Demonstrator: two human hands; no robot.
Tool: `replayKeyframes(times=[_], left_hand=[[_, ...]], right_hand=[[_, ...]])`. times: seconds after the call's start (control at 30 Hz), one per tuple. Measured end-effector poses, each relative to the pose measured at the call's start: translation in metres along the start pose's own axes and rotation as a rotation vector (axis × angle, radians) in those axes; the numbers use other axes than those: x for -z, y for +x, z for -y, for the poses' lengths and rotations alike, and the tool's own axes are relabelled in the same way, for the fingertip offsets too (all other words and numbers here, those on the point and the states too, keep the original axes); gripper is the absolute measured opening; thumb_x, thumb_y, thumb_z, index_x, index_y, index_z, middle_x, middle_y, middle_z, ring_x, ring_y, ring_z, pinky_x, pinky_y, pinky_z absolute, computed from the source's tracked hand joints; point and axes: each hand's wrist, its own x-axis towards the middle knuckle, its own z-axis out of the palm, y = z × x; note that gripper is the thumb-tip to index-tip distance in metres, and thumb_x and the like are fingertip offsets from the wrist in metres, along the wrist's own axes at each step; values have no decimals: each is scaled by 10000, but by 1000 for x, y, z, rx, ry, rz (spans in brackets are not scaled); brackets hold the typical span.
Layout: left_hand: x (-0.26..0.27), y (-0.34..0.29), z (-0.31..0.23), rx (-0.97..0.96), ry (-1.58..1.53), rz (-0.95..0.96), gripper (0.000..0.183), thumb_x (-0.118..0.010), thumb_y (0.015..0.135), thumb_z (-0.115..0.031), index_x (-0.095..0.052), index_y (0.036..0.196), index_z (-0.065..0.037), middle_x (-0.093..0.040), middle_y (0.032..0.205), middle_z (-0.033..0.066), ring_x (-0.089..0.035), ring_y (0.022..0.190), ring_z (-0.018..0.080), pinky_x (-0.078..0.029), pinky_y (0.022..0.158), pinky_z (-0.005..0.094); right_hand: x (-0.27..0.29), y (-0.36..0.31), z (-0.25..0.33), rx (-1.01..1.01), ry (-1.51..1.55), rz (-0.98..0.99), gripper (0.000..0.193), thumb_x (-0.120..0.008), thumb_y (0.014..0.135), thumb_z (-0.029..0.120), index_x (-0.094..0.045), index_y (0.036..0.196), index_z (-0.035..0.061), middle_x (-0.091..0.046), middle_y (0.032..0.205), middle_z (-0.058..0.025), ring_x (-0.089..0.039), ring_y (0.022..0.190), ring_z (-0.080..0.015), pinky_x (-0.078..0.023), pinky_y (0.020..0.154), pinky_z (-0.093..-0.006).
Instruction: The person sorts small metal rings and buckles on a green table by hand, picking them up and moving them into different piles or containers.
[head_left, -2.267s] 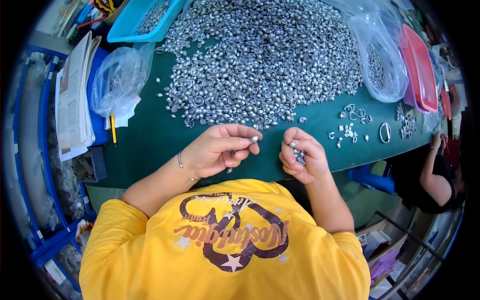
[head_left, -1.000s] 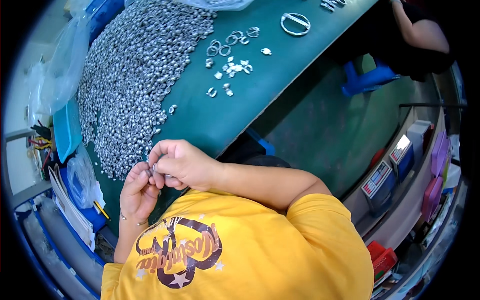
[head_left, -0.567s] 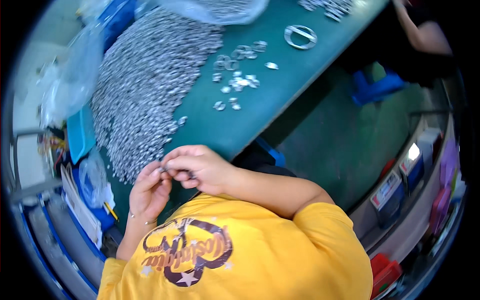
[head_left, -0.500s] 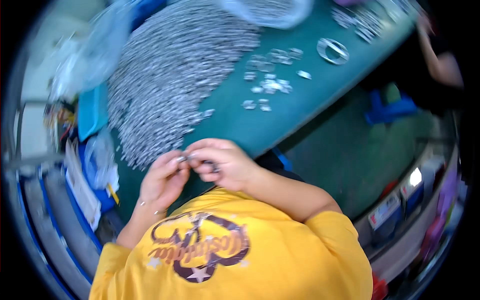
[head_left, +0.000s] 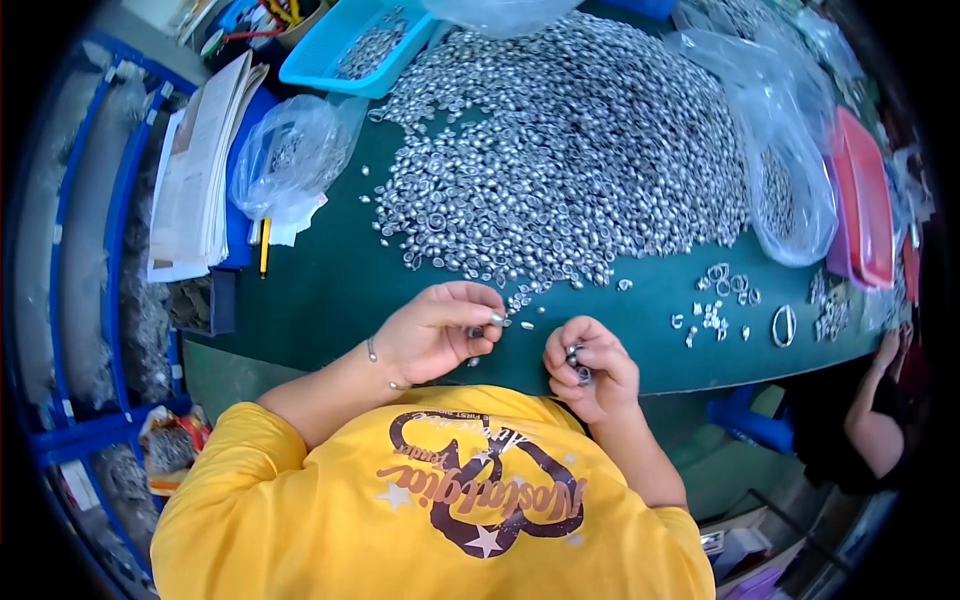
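Left fingers (head_left: 466, 313) pinch a silver piece (head_left: 498, 320), long axis rightward; right fingers (head_left: 604, 358) clasp others (head_left: 583, 376).

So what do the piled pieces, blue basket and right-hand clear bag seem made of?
Piled pieces: probably metal, satin silver, from the grey shine; coated plastic is possible. Blue basket: likely smooth plastic, given its even colour. Clear bag: likely glossy plastic film, see-through and creased.
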Motion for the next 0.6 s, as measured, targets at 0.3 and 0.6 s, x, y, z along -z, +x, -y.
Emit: replayKeyframes(times=[0.3, 0.6], left_hand=[[9, 2, -33, -268, 759, -227, 73, -605, 793, -90, -614, 829, -27, -491, 627, 17, -461, 567, 95, -368, 471, 221], [5, 44, -20, -849, 1941, -89, 116, -653, 726, -122, -636, 818, -54, -552, 728, 71, -577, 683, 246, -479, 608, 333]], right_hand=[[-21, 38, 18, 567, -1784, -172, 78, -628, 770, 31, -648, 845, 22, -574, 643, -68, -546, 546, -168, -434, 502, -263], [-27, 56, 16, 589, -2210, -57, 131, -635, 741, 68, -636, 872, 60, -570, 676, -81, -569, 587, -266, -465, 517, -340]])
